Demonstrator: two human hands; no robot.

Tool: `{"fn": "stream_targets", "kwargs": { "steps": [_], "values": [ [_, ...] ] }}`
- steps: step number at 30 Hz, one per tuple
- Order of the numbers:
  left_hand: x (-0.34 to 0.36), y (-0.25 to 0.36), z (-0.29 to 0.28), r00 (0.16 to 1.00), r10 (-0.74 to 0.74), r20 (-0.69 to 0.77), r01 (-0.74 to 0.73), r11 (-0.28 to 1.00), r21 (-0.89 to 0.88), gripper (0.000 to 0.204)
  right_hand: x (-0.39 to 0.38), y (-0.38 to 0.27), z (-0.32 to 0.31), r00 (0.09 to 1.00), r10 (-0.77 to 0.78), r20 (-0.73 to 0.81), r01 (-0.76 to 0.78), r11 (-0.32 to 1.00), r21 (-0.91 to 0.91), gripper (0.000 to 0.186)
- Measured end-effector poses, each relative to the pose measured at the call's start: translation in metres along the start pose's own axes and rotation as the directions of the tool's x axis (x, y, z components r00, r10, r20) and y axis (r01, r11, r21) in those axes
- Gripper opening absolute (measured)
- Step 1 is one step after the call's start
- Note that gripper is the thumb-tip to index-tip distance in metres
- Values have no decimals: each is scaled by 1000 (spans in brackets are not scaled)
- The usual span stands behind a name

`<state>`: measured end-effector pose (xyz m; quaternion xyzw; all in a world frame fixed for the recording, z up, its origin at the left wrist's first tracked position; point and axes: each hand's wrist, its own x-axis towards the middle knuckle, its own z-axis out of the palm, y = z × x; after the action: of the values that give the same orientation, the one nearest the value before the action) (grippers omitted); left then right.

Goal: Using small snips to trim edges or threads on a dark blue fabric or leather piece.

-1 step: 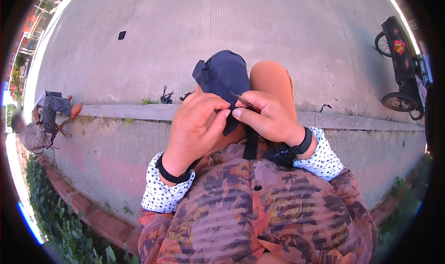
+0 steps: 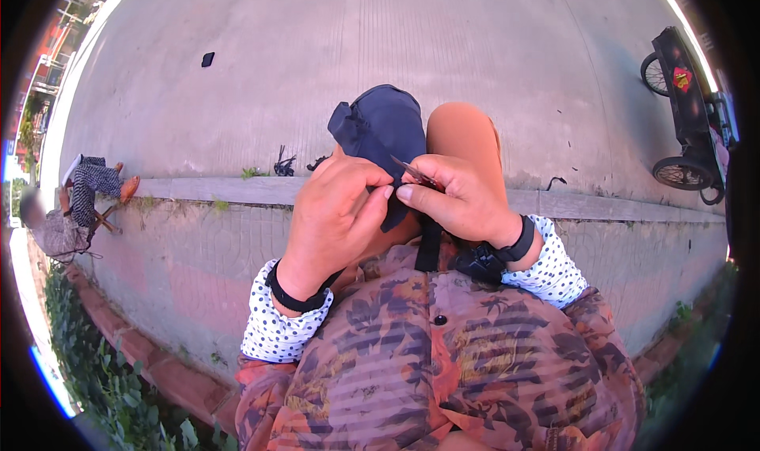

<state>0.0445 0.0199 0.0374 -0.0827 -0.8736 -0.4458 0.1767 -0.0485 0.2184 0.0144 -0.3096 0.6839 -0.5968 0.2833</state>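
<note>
A dark navy cloth piece point(image 2: 388, 123) lies draped over my left knee, with a gathered, knotted-looking part on its left side. My left hand point(image 2: 332, 217) is closed, thumb and forefinger pinching at the cloth's near part; a finer thing in the pinch would be too small to see. My right hand point(image 2: 467, 202) closes around a small pointed blade with a dark reddish handle point(image 2: 419, 174). Its tip points up and left over the cloth. The two hands almost meet at the fingertips. A black strap point(image 2: 428, 245) hangs below them against my patterned jacket point(image 2: 380, 348).
Black scraps point(image 2: 284, 164) lie by the kerb point(image 2: 229, 190). Farther off, a small black object point(image 2: 207, 59) is on the pavement. At left sits a person point(image 2: 75, 214) on a low stool; a dark cart with spoked wheels point(image 2: 679, 95) stands at right. Leafy plants point(image 2: 119, 396) grow at lower left.
</note>
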Motion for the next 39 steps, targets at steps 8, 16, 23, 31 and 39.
{"fn": "stream_targets", "kwargs": {
  "steps": [8, 16, 23, 31, 39],
  "values": [
    [-2, -13, 11, 900, -378, 215, 435, 766, -473, 4, 8, 6, -14, 939, 294, 178, -343, 841, 418, 15],
    [1, -24, 21, 731, -526, 435, 648, 332, -686, 5, 16, 35, -25, 889, 386, 247, -458, 747, 482, 21],
    [5, -38, 40, 802, -475, 362, 585, 502, -637, 6, 20, 46, -36, 858, 440, 265, -513, 707, 487, 23],
    [10, -53, 45, 766, -467, 442, 608, 306, -732, 8, 24, 56, -38, 865, 454, 215, -498, 720, 484, 25],
    [13, -52, 51, 801, -445, 401, 526, 201, -826, 3, 22, 56, -17, 919, 391, 57, -366, 787, 497, 21]
  ]
}}
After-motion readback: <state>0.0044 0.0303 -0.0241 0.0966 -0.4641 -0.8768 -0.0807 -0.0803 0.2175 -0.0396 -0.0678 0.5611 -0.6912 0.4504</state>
